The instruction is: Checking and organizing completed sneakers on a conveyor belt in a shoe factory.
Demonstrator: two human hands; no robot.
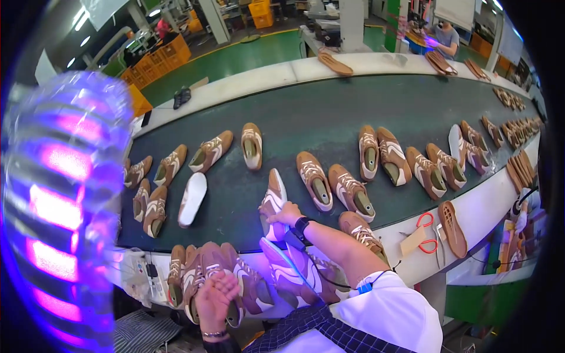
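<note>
My right hand (286, 215), with a dark watch on the wrist, is closed round a brown and white sneaker (274, 194). That sneaker is tilted on its side over the near part of the conveyor belt, its white sole edge facing right. Palm up and fingers loosely curled apart, my left hand (218, 293) holds nothing. Behind it, close to my body, several brown sneakers (210, 259) stand in a row on the near ledge. More sneakers (291, 275) sit below my right forearm, partly hidden by it and by a cable.
Sneakers (313, 179) lie spread along the dark green belt (282, 117). Red-handled scissors (426, 232) and a loose brown sole (452, 229) rest on the right ledge. A glowing, plastic-wrapped lamp (65, 206) fills the left. A co-worker (445, 41) is at the far right.
</note>
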